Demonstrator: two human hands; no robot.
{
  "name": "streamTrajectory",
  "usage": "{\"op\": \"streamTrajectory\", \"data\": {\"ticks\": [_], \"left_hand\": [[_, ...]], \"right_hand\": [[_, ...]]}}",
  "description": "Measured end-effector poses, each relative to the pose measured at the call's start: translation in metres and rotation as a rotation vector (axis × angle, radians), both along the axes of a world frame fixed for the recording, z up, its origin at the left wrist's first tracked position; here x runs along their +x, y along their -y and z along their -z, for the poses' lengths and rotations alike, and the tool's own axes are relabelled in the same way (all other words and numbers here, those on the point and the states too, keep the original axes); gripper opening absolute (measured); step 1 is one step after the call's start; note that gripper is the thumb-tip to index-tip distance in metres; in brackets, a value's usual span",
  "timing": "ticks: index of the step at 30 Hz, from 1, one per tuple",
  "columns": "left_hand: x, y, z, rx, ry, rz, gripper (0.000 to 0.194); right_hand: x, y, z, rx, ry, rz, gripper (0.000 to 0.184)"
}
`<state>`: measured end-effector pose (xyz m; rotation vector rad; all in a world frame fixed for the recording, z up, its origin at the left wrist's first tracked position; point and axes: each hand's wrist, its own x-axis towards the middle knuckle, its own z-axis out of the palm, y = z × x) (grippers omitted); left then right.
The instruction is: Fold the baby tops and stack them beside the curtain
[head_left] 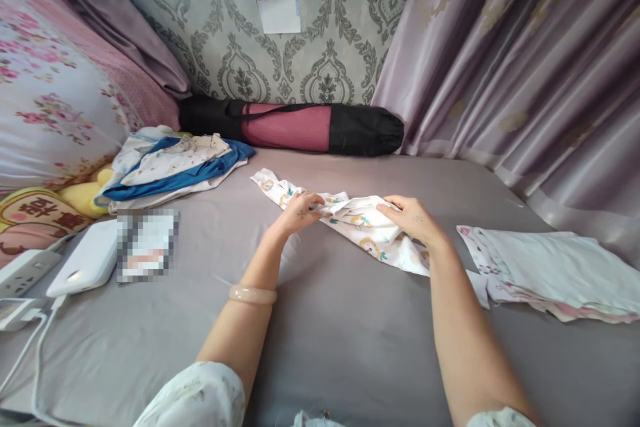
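Observation:
A white garment [367,230] with yellow and green animal prints lies stretched slantwise across the grey bedsheet, small like a child's. Whether it is a top or trousers I cannot tell. My left hand [300,212] pinches its upper edge near the middle, with a pale bangle on the wrist. Farther right, my right hand [411,219] grips the same garment at its opening, thumb and fingers on the cloth. One narrow end of the cloth points to the back left; the other runs behind my right forearm.
Folded clothes [555,267] are stacked at the right. Another pile of clothes [175,167] sits at the back left. A rolled mat in a black and pink bag [287,127] lies along the wall. A white power bank [87,260], cables and a power strip [27,270] are at the left.

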<state>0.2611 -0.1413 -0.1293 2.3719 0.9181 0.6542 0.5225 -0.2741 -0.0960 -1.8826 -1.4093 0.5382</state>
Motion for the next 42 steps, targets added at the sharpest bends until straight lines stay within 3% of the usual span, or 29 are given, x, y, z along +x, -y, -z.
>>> {"op": "streamTrajectory", "data": {"ticks": [9, 14, 18, 24, 29, 34, 38, 42], "left_hand": [[0.002, -0.004, 0.004, -0.115, 0.119, -0.011, 0.026], [0.000, -0.005, -0.007, -0.067, 0.195, -0.155, 0.021], [-0.009, -0.006, -0.035, -0.061, 0.309, -0.151, 0.021], [-0.038, 0.008, -0.098, -0.021, 0.471, -0.043, 0.027], [-0.062, 0.032, -0.142, -0.035, 0.485, 0.045, 0.029], [-0.084, 0.048, -0.175, -0.036, 0.348, 0.021, 0.029], [-0.099, 0.047, -0.197, -0.010, 0.244, -0.009, 0.022], [-0.109, 0.035, -0.213, 0.044, 0.130, 0.037, 0.017]], "right_hand": [[0.012, 0.016, -0.007, -0.085, -0.044, -0.162, 0.031], [0.012, 0.024, -0.010, -0.095, -0.010, -0.134, 0.026], [0.000, 0.025, -0.028, -0.004, -0.011, -0.104, 0.034], [-0.013, 0.025, -0.072, 0.181, 0.046, -0.248, 0.039], [-0.019, 0.037, -0.110, 0.140, 0.069, -0.352, 0.045], [-0.025, 0.054, -0.148, 0.033, 0.183, -0.411, 0.042], [-0.023, 0.059, -0.172, 0.040, 0.270, -0.340, 0.028], [-0.023, 0.057, -0.183, 0.228, 0.411, -0.144, 0.026]]}}
